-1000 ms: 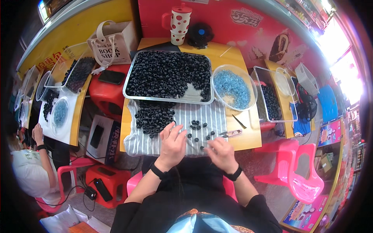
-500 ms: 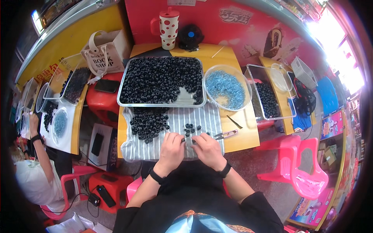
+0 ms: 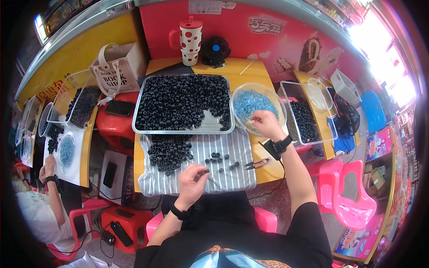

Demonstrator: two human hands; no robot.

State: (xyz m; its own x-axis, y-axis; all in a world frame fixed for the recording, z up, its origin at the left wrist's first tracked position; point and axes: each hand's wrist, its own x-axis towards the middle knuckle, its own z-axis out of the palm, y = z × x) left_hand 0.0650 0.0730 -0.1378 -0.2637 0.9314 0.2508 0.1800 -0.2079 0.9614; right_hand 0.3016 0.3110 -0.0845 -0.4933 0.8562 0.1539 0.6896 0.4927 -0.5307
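Striped cloth [image 3: 232, 154] on bench: left hand [image 3: 191, 179] pinches a dark bead [image 3: 206, 170] over its near edge, while right hand [image 3: 266, 123] (beside it half a second ago) now dips closed fingers into the blue-bead bowl [image 3: 243, 89] beyond — fetching the next piece.

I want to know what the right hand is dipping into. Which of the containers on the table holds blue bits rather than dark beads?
The round clear bowl, right of the big metal tray; the right hand reaches into it.
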